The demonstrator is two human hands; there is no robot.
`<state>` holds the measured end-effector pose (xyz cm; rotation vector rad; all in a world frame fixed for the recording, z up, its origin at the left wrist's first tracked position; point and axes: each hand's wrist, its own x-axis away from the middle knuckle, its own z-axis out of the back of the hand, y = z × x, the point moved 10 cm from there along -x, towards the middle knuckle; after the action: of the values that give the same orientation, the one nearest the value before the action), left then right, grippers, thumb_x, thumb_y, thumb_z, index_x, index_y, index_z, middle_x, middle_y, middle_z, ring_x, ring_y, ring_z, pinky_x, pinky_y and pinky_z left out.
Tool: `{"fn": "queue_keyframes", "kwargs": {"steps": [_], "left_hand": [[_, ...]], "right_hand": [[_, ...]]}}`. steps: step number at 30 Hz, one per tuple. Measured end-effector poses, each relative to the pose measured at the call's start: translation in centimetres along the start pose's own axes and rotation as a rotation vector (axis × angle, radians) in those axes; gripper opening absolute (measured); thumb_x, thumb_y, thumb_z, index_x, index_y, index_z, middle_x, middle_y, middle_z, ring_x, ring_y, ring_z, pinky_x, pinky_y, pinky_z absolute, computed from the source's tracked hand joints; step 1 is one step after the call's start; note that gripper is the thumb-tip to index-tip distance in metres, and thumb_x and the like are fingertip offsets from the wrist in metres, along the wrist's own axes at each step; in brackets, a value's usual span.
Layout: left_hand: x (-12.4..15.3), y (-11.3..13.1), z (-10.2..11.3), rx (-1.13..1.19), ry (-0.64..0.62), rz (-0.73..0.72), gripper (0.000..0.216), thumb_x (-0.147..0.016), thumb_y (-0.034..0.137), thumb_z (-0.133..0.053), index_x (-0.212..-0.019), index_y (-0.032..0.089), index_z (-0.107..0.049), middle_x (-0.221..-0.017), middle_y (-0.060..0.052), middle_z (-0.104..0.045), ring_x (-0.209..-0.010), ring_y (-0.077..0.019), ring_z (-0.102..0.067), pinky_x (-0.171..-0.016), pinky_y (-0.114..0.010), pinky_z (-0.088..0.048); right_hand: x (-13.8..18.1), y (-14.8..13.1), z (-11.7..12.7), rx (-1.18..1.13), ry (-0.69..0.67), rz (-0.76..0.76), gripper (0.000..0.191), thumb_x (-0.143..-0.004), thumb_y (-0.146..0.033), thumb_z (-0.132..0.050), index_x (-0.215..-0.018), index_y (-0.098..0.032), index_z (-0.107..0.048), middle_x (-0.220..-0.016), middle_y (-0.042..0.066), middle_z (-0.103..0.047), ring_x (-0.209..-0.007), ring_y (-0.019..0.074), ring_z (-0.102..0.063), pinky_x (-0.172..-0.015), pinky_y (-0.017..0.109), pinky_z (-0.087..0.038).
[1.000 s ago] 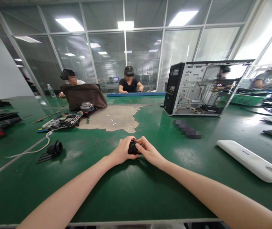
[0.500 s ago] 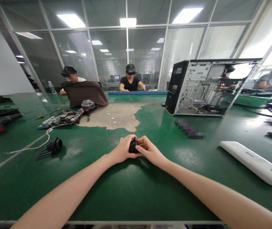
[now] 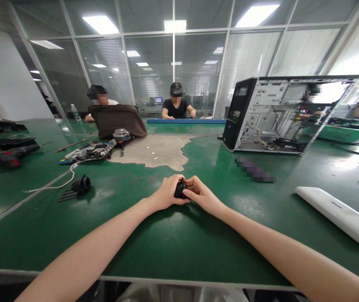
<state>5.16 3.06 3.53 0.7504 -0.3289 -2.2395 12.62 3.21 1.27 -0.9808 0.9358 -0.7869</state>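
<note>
A small black part with a rounded, ridged body (image 3: 180,190) is held between both hands over the middle of the green table (image 3: 154,256); its kind I cannot make out. My left hand (image 3: 167,193) is closed around its left side, fingers over the top and thumb below. From the right, the thumb and fingers of my right hand (image 3: 203,195) pinch the same part. To the left lies another black plastic piece (image 3: 80,185) with a round end and several long prongs, apart from my hands.
An open computer case (image 3: 245,113) stands at back right, with a white oblong device (image 3: 336,214) nearer me. At left lie a circuit board (image 3: 88,152), a white cable (image 3: 69,178) and a power drill (image 3: 11,159). A brown cloth-covered object (image 3: 119,119) stands behind. Co-workers sit beyond.
The whole view has shifted slightly, so things appear a little farther right. Both hands keep hold of the black part, with only slight finger movement.
</note>
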Motion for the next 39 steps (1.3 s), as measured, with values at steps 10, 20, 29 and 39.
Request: {"fn": "queue_keyframes", "kwargs": {"steps": [10,20,29,39], "left_hand": [[0.0,-0.2,-0.2,0.004,0.003,-0.014,0.058,-0.065,0.044,-0.067,-0.109,0.022,-0.036,-0.106,-0.004,-0.052,-0.095,-0.0232,-0.05,-0.081,-0.035,-0.034],[-0.1,-0.2,-0.3,-0.015,0.004,-0.027,0.055,-0.065,0.041,-0.066,-0.107,0.022,-0.036,-0.106,-0.004,-0.051,-0.094,-0.0223,-0.05,-0.081,-0.035,-0.032],[0.0,0.2,-0.1,-0.038,0.005,-0.046,0.055,-0.065,0.043,-0.066,-0.107,0.021,-0.037,-0.102,-0.003,-0.051,-0.093,-0.0222,-0.049,-0.08,-0.035,-0.032],[0.1,0.2,-0.1,-0.036,0.005,-0.057,0.057,-0.066,0.043,-0.066,-0.108,0.021,-0.035,-0.104,-0.004,-0.05,-0.093,-0.0216,-0.049,-0.08,-0.035,-0.032]], "right_hand": [[-0.5,0.6,0.4,0.015,0.034,-0.006,0.019,-0.08,-0.034,-0.051,-0.092,-0.021,-0.045,-0.087,0.0,-0.055,-0.08,0.0141,-0.056,-0.072,0.03,-0.047],[0.1,-0.6,-0.1,0.027,-0.009,0.046,0.018,-0.08,-0.033,-0.052,-0.09,-0.021,-0.045,-0.088,0.0,-0.053,-0.078,0.0133,-0.056,-0.065,0.027,-0.047],[-0.5,1.0,0.3,0.013,0.01,-0.033,0.021,-0.078,-0.035,-0.055,-0.089,-0.019,-0.047,-0.088,0.002,-0.054,-0.079,0.0143,-0.056,-0.072,0.031,-0.047],[-0.4,-0.3,0.1,-0.041,-0.01,0.014,0.02,-0.078,-0.035,-0.054,-0.083,-0.02,-0.043,-0.082,-0.002,-0.05,-0.071,0.0112,-0.054,-0.067,0.028,-0.045]]}}
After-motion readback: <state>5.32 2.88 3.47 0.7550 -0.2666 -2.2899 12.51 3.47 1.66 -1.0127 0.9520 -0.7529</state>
